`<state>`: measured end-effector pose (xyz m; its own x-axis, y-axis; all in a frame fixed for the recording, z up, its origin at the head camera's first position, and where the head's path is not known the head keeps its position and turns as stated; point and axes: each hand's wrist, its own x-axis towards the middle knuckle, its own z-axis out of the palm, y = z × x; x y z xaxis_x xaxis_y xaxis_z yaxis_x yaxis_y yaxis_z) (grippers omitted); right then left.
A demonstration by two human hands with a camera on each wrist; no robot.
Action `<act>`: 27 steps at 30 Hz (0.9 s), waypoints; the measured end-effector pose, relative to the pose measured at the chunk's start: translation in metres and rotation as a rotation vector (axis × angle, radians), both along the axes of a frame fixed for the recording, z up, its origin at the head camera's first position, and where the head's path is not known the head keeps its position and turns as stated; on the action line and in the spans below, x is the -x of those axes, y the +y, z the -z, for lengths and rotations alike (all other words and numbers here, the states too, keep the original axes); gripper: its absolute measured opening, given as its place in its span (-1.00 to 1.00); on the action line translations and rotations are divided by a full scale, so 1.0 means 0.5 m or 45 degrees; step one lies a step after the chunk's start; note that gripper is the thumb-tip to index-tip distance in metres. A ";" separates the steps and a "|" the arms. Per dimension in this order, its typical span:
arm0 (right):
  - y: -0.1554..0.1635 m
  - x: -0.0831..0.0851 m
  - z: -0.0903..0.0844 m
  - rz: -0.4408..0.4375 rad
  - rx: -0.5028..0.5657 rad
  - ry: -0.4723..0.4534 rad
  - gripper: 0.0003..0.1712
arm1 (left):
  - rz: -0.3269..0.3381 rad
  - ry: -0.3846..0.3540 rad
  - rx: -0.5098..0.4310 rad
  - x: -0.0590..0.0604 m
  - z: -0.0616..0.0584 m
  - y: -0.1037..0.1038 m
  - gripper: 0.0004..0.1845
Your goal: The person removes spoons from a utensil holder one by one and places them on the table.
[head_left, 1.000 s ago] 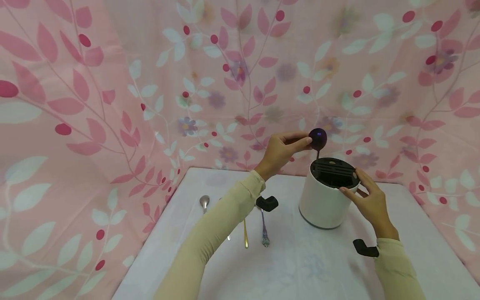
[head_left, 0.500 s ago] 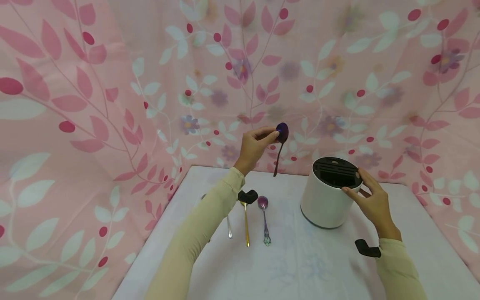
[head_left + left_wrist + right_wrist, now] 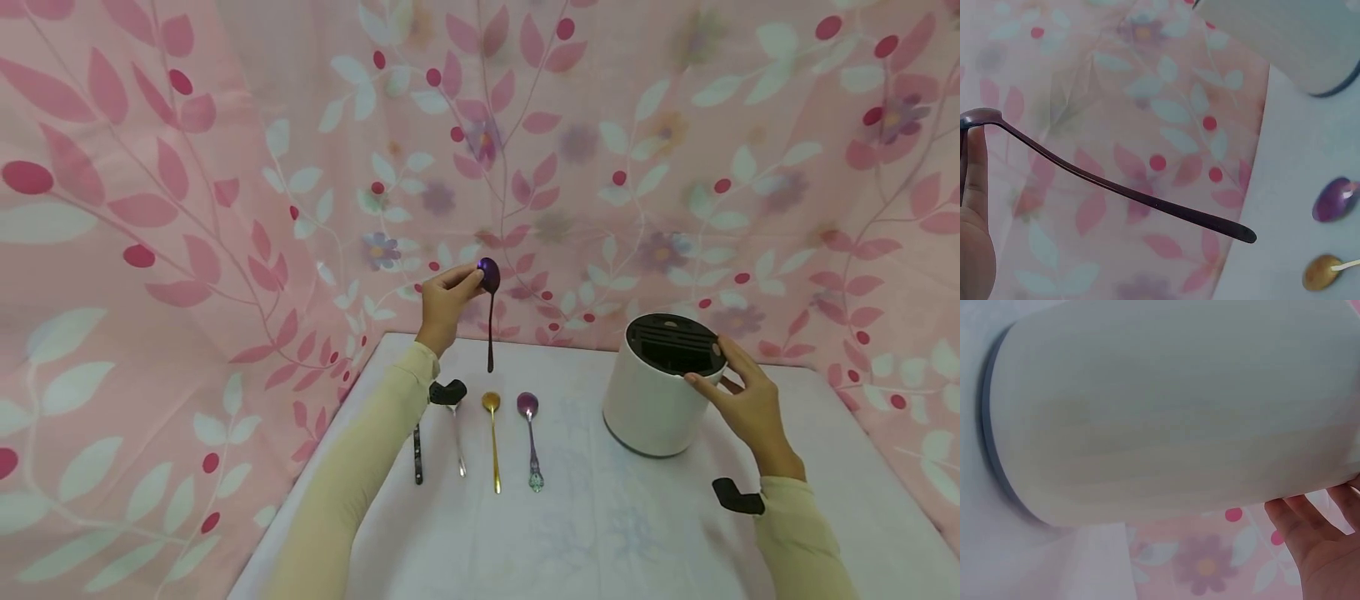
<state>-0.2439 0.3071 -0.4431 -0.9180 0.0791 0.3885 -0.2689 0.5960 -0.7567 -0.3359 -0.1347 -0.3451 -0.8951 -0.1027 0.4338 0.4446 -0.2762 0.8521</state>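
My left hand [image 3: 442, 307] pinches a dark purple spoon [image 3: 491, 321] by its bowl, with the handle hanging down over the back of the table. In the left wrist view the handle of this spoon [image 3: 1129, 190] runs out slantwise from the fingers. My right hand [image 3: 746, 412] holds the upper side of a white utensil holder [image 3: 651, 412], thumb and fingers at its rim. The holder stands upright and has a black slotted top [image 3: 671, 343]. Fingertips touch the white wall [image 3: 1166, 419] in the right wrist view.
Left of the holder lie a purple spoon [image 3: 529, 433], a gold spoon [image 3: 493, 437], a silver spoon [image 3: 458, 446] and a dark-handled piece [image 3: 417, 458] partly hidden by my left arm. A pink floral cloth [image 3: 555, 167] hangs behind the white-covered table [image 3: 585, 533].
My left hand has carried the dark purple spoon left, away from above the utensil holder to above the back of the spoon row. The right hand has stayed on the holder.
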 end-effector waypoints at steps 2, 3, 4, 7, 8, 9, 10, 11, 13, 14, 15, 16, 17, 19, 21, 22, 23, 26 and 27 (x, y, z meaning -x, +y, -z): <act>0.000 -0.001 -0.002 0.002 -0.008 -0.003 -0.04 | -0.029 -0.037 -0.036 0.000 0.013 -0.019 -0.74; 0.000 -0.001 -0.003 0.002 -0.012 -0.006 -0.04 | -0.047 -0.061 -0.056 0.001 0.020 -0.029 -0.75; 0.000 -0.002 -0.004 0.001 -0.014 -0.012 -0.04 | -0.067 -0.084 -0.073 0.001 0.027 -0.038 -0.77; 0.000 -0.002 -0.004 -0.001 -0.018 -0.018 -0.03 | -0.124 -0.165 -0.123 0.000 0.044 -0.064 -0.79; 0.001 -0.002 -0.004 -0.001 -0.019 -0.018 -0.03 | -0.144 -0.194 -0.141 -0.001 0.049 -0.072 -0.78; 0.001 -0.001 -0.003 -0.001 -0.016 -0.016 -0.03 | -0.160 -0.217 -0.156 -0.001 0.055 -0.081 -0.77; 0.001 -0.001 -0.003 -0.001 -0.013 -0.013 -0.03 | -0.174 -0.239 -0.170 -0.002 0.061 -0.089 -0.75; 0.001 -0.001 -0.002 -0.001 -0.012 -0.009 -0.03 | -0.185 -0.262 -0.188 -0.003 0.066 -0.097 -0.73; 0.002 -0.001 -0.001 -0.002 -0.013 -0.010 -0.03 | -0.203 -0.302 -0.214 -0.004 0.077 -0.116 -0.71; 0.001 0.000 -0.001 -0.002 -0.013 -0.010 -0.04 | -0.208 -0.318 -0.227 -0.004 0.084 -0.127 -0.72; 0.001 0.000 -0.001 -0.002 -0.014 -0.010 -0.04 | -0.207 -0.342 -0.239 -0.005 0.090 -0.137 -0.74; 0.002 0.000 -0.001 0.000 -0.016 -0.011 -0.04 | -0.208 -0.373 -0.254 -0.006 0.097 -0.148 -0.77; 0.002 0.000 -0.001 0.001 -0.017 -0.015 -0.04 | -0.209 -0.407 -0.263 -0.007 0.103 -0.158 -0.81; 0.002 0.000 -0.001 0.002 -0.015 -0.015 -0.04 | -0.215 -0.476 -0.282 -0.011 0.115 -0.178 -0.87; 0.002 0.001 -0.001 0.001 -0.011 -0.016 -0.04 | -0.218 -0.549 -0.304 -0.017 0.127 -0.197 -0.89; 0.002 0.001 -0.001 0.001 -0.009 -0.015 -0.04 | -0.217 -0.584 -0.308 -0.021 0.133 -0.206 -0.88; 0.002 0.001 -0.001 0.001 -0.007 -0.014 -0.04 | -0.209 -0.615 -0.317 -0.025 0.138 -0.214 -0.86; 0.002 0.001 -0.001 0.002 -0.007 -0.014 -0.04 | -0.177 -0.711 -0.352 -0.037 0.155 -0.240 -0.80; 0.002 0.001 -0.001 0.004 -0.007 -0.016 -0.04 | -0.165 -0.741 -0.360 -0.041 0.161 -0.249 -0.79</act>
<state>-0.2445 0.3082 -0.4426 -0.9225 0.0796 0.3777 -0.2579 0.6008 -0.7567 -0.3156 -0.2592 -0.4257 -0.9481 -0.2644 -0.1768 -0.0220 -0.4999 0.8658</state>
